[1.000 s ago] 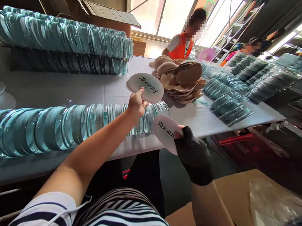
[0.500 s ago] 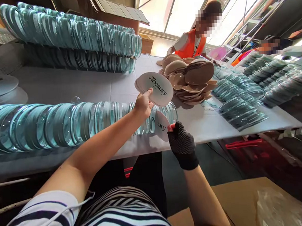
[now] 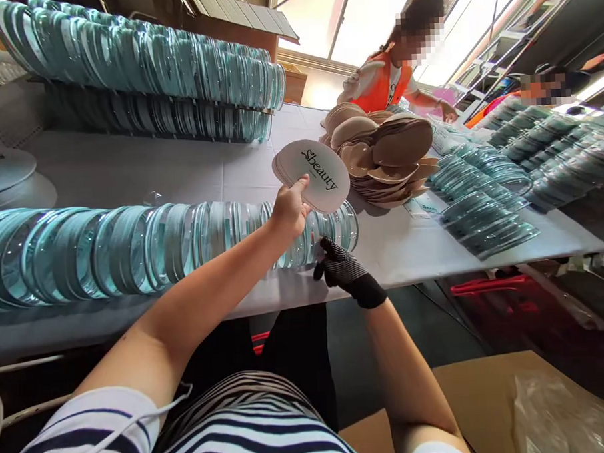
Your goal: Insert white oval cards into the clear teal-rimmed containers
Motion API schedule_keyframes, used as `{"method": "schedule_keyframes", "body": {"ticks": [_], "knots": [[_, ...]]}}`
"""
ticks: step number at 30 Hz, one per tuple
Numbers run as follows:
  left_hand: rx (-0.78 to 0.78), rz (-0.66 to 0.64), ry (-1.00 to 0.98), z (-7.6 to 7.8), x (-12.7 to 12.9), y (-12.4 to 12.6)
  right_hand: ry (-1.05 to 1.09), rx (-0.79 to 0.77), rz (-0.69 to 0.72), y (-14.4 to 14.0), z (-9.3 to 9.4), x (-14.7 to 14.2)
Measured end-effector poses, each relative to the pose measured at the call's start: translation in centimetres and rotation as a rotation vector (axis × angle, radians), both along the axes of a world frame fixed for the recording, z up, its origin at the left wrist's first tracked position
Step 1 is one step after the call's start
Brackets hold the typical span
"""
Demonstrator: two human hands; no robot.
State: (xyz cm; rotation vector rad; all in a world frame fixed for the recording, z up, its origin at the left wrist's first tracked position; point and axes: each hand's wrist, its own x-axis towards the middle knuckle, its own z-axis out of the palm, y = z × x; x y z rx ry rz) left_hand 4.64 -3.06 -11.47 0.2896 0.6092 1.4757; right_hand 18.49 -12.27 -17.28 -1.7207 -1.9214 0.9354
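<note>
The left hand (image 3: 288, 210) pinches a small stack of white oval cards (image 3: 312, 174) by the lower edge, thumb on the printed face; the other fingers are hidden behind the stack. The cards rise above the near row of clear blue-green cases (image 3: 157, 249), just short of its right end. Their long axis runs from 10 o'clock to 4 o'clock, with the printed word following that slant. How many cards are in the stack is hard to make out.

The right hand (image 3: 344, 271), in a black dotted glove, presses against the row's right end, at 5 o'clock from the cards. Its fingers are curled, their tips hidden against the cases, so whether they grip anything cannot be told.

The row lies on its side along the grey tabletop (image 3: 129, 174), its left end cut off by the frame. Tan cups (image 3: 384, 156) sit piled at 2 o'clock.
</note>
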Motion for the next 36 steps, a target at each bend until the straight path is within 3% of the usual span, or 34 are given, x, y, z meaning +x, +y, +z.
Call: {"method": "schedule_keyframes", "body": {"ticks": [2,4,6,9,11,15,17,20,23,26,29,31,33,36], "knots": [[0.027,0.009,0.0,-0.1,0.2,0.0,0.27,-0.16,0.103,0.1,0.0,0.8],[0.052,0.012,0.014,-0.2,0.5,0.1,0.418,-0.194,0.094,0.5,0.8,1.3],[0.075,0.008,0.047,-0.3,0.7,0.0,0.445,0.004,-0.071,1.5,2.2,1.8],[0.138,0.013,0.098,-0.3,0.7,-0.5,0.383,0.519,-0.338,3.9,5.1,2.4],[0.184,-0.001,0.126,-0.5,0.4,-1.3,0.248,0.718,-0.327,5.1,6.6,2.4],[0.163,0.005,0.234,-0.9,-0.8,-3.1,-0.047,0.873,-0.224,4.9,7.0,-0.9],[0.15,0.016,0.268,-1.1,-1.4,-3.7,-0.025,0.862,-0.279,4.2,6.3,-3.3],[0.183,-0.01,0.26,-1.0,-2.3,-4.1,0.19,0.655,-0.334,3.4,5.3,-5.4],[0.158,0.015,0.226,-0.7,-3.4,-3.4,0.299,0.54,-0.491,1.5,5.2,-4.1],[0.086,0.136,0.123,-0.4,-5.1,-1.6,0.092,0.625,-0.594,-3.1,5.6,-1.1],[0.055,0.179,0.0,-0.5,-6.3,-0.2,-0.277,0.547,-0.449,-7.8,5.7,0.1],[0.059,0.171,-0.046,-0.6,-6.6,0.1,-0.462,0.443,-0.335,-9.4,5.5,-0.6],[0.066,0.171,-0.059,-0.8,-6.5,-0.1,-0.578,0.363,-0.251,-9.0,5.1,-2.2],[0.044,0.181,-0.051,-0.8,-6.4,-0.7,-0.684,0.297,-0.186,-5.9,4.5,-5.0]]}}
